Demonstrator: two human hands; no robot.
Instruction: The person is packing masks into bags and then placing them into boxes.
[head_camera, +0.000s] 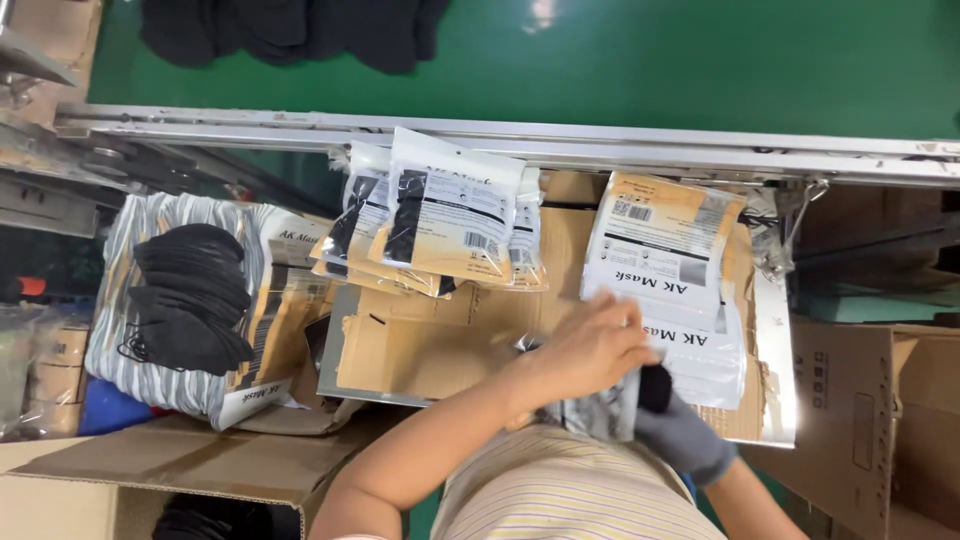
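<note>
Two hands close together near the middle of the scene, just in front of the striped shirt: bare left hand (590, 350) curled down over a thin, clear and silvery plastic pouch (597, 412), fingers closed on its upper edge; grey-gloved right hand (685, 435) below and to the right, wrapped around a soft black fabric mask (655, 388) right at the pouch mouth. Hard to tell whether already partly inside the film or only touching it. Judged very light, both of them. Film likely slick and limp, prone to crumple and slide between fingertips, so best pinched at a flat edge or corner near the opening rather than mid-panel. Mask soft and springy, not fragile, easily squashed flat; best gripped across the folded body, not by the thin ear loops. Just beyond the hands, a stack of flat white-and-tan printed pouches (665, 270) on a flattened brown cardboard sheet (420, 350). Farther left, a loose heap of filled pouches (440, 215) showing black through clear windows, leaning at the grey metal rail (500, 135). Beyond the rail, a green conveyor belt (700, 60). Far left, a pile of loose black masks (190, 295) on striped cloth, well apart from both hands. At right, an open brown cardboard box (870, 420).
</note>
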